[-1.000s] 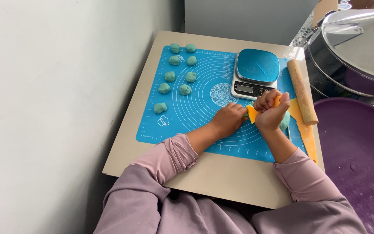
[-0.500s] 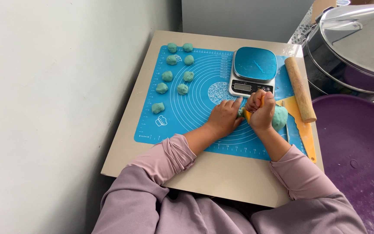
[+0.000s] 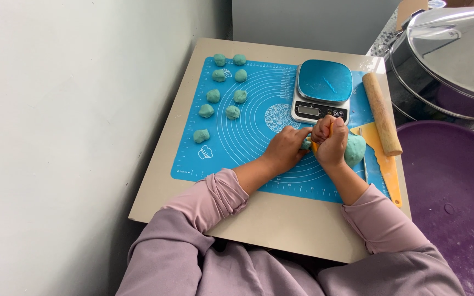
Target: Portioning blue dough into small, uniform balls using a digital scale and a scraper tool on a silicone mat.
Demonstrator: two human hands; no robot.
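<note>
Right hand (image 3: pixel 330 143) fingers clenched on orange scraper (image 3: pixel 315 147), cutting teal dough (image 3: pixel 354 149); left hand (image 3: pixel 287 147) fingers pinch the end. Dough prob. soft, tacky, so grip lightly.

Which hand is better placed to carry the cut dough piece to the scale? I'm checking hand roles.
Probably the left hand: it pinches the teal dough at the cut, while the right hand grips the orange scraper. The scale sits just beyond both.

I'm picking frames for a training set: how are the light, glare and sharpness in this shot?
Head view: soft, even daylight with faint shadows; the blue silicone baking mat and small teal dough balls are sharp; bright glare on the shiny steel pot lid; the right hand and left hand look slightly soft; edges bend mildly.
</note>
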